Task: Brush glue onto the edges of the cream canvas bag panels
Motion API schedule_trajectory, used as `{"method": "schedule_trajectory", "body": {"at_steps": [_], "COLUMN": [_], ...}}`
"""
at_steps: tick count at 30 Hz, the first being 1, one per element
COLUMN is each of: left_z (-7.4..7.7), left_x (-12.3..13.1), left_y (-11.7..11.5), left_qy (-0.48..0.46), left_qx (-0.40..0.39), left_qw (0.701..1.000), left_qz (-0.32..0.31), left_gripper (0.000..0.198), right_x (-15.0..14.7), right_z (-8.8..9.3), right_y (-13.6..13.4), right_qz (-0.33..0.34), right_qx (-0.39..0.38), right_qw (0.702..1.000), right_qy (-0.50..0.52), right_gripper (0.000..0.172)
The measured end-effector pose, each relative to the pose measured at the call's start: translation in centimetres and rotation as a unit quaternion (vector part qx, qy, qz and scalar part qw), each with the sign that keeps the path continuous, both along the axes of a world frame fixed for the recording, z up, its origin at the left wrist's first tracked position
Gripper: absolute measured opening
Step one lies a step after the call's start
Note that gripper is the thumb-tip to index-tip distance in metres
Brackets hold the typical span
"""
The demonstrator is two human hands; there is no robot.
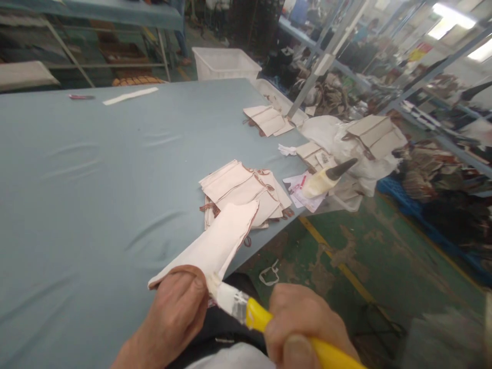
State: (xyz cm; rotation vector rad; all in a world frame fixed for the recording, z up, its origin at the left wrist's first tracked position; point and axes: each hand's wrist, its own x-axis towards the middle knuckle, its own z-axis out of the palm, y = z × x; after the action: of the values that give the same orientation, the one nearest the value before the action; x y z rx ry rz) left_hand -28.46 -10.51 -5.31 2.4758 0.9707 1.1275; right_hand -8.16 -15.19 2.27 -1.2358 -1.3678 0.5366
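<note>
My left hand [179, 310] is closed on the near end of a cream fabric piece [215, 238] with brown edging, pinching its brown rim. The far end of that piece rests over a stack of similar cream pieces [240, 184] with brown trim on the table. My right hand [305, 325] is wrapped around the yellow handle of a flat brush [232, 302]. The brush's whitish tip touches or nearly touches the cream piece beside my left fingers; the exact contact is hard to make out.
The blue-grey table [96, 205] ends in an edge on the right. Along it lie more cream pieces [267, 120], a cream object with a dark pointed tip [323, 182] and plastic bags [326, 130]. A white bin [226, 64] stands beyond; a metal post [326, 61] rises at the right.
</note>
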Motion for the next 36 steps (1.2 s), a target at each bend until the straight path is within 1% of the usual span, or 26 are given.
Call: {"method": "schedule_trajectory", "body": {"at_steps": [2,3,5,7,10,12,13,16,18,19,22,23,24,25,27,28,29,31,32,33,36], "left_z": [0.0,0.0,0.1,0.1,-0.3,-0.5,-0.5,-0.4,-0.2,-0.1,-0.1,-0.2,-0.2,-0.3,-0.4,-0.4,-0.4,-0.1,0.0,0.2,0.3], "left_x": [-0.3,-0.4,-0.5,-0.5,-0.5,-0.6,-0.6,-0.6,-0.6,-0.6,-0.8,-0.9,-0.9,-0.9,-0.8,-0.8,-0.7,-0.6,-0.6,-0.5,-0.5], "left_y": [-0.1,-0.2,-0.3,-0.3,-0.4,-0.6,-0.6,-0.7,-0.8,-0.8,-1.0,-1.1,-1.3,-1.4,-1.6,-1.6,-1.6,-1.5,-1.5,-1.5,-1.6], "left_qy": [0.002,0.008,0.017,0.01,-0.006,-0.008,-0.004,-0.006,-0.006,-0.002,0.02,0.019,0.014,0.003,-0.011,-0.016,-0.018,-0.016,-0.013,-0.009,0.001], "left_qx": [-0.007,-0.012,-0.018,-0.013,-0.007,-0.01,-0.013,-0.016,-0.018,-0.02,-0.031,-0.036,-0.039,-0.039,-0.038,-0.037,-0.035,-0.037,-0.041,-0.044,-0.052], "left_qw": [1.0,1.0,1.0,1.0,1.0,1.0,1.0,1.0,1.0,1.0,0.999,0.999,0.999,0.999,0.999,0.999,0.999,0.999,0.999,0.998,0.998], "left_qz": [0.0,-0.006,-0.017,-0.014,-0.015,-0.022,-0.025,-0.023,-0.021,-0.022,-0.034,-0.034,-0.031,-0.024,-0.013,-0.01,-0.011,-0.021,-0.029,-0.036,-0.045], "left_gripper": [0.033,0.033,0.033,0.033,0.033,0.033,0.033,0.032,0.033,0.034,0.034,0.035,0.035,0.035,0.036,0.036,0.036,0.036,0.036,0.035,0.036], "right_x": [0.2,0.4,0.5,0.3,-0.1,-0.2,-0.1,0.2,0.1,-0.1,-0.9,-1.2,-1.3,-1.4,-1.4,-1.3,-1.1,-0.7,-0.5,-0.3,0.4], "right_z": [-0.2,-0.2,0.2,0.6,1.2,1.5,1.6,1.8,1.8,1.7,1.4,1.3,1.2,1.2,1.2,1.2,1.2,1.0,0.8,0.5,-0.5], "right_y": [0.6,0.9,1.4,1.3,0.6,0.4,0.4,0.9,1.0,1.0,0.3,0.0,-0.3,-0.5,-0.8,-0.9,-0.8,-0.5,-0.3,0.0,1.1], "right_qz": [-0.052,-0.05,0.005,0.056,0.11,0.123,0.109,0.025,0.015,0.033,0.115,0.121,0.107,0.08,0.007,-0.023,-0.042,-0.069,-0.076,-0.075,-0.052], "right_qx": [0.056,0.081,0.083,0.088,0.082,0.077,0.077,0.068,0.063,0.072,0.091,0.081,0.065,0.042,-0.039,-0.096,-0.154,-0.243,-0.265,-0.271,-0.267], "right_qw": [0.997,0.993,0.986,0.977,0.974,0.974,0.975,0.977,0.974,0.973,0.974,0.978,0.985,0.992,0.999,0.992,0.978,0.937,0.922,0.913,0.912], "right_qy": [-0.032,-0.069,-0.145,-0.186,-0.183,-0.174,-0.175,-0.201,-0.218,-0.217,-0.171,-0.147,-0.12,-0.085,0.012,0.075,0.138,0.241,0.273,0.294,0.308], "right_gripper": [0.032,0.027,0.017,0.015,0.02,0.025,0.026,0.02,0.017,0.017,0.028,0.031,0.032,0.033,0.035,0.038,0.041,0.046,0.048,0.05,0.05]}}
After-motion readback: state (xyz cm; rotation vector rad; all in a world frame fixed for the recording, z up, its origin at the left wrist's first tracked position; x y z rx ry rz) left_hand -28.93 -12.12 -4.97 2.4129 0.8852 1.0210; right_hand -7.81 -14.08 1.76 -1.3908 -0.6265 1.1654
